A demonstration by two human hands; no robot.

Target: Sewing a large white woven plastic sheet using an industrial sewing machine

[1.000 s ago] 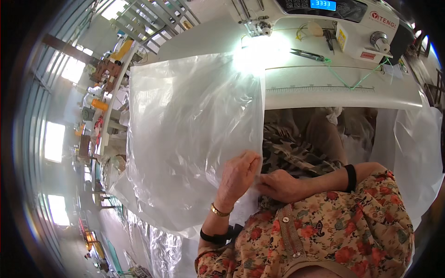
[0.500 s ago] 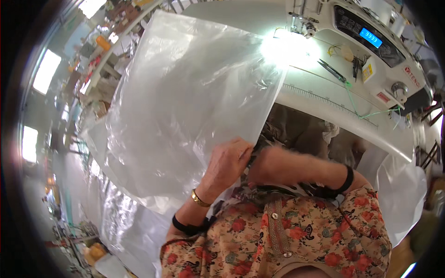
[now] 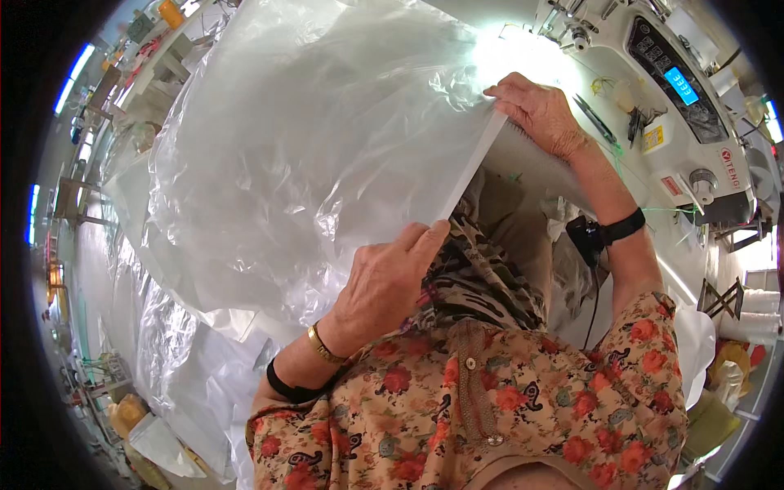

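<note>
A large translucent plastic sheet (image 3: 269, 155) spreads over the sewing table and hangs down toward my lap, creased and shiny. Its right edge is a straight, folded band running from the lamp-lit needle area down to my lap. My left hand (image 3: 390, 273) pinches the lower end of that band, thumb and finger together. Farther up, my right hand (image 3: 535, 113) has its bent fingers closed on the same edge, just in front of the white sewing machine (image 3: 694, 106). The needle area is washed out by the bright lamp.
Black thread snips (image 3: 594, 119) lie on the machine bed, with green thread (image 3: 665, 211) trailing nearby. More plastic sheeting (image 3: 167, 351) hangs at the left. Shelves with clutter stand at the far left, and a folding stool (image 3: 723, 300) at the right.
My right hand has moved from beside my left hand up along the sheet's edge toward the machine. The edge is now stretched between both hands. The view has shifted slightly.
</note>
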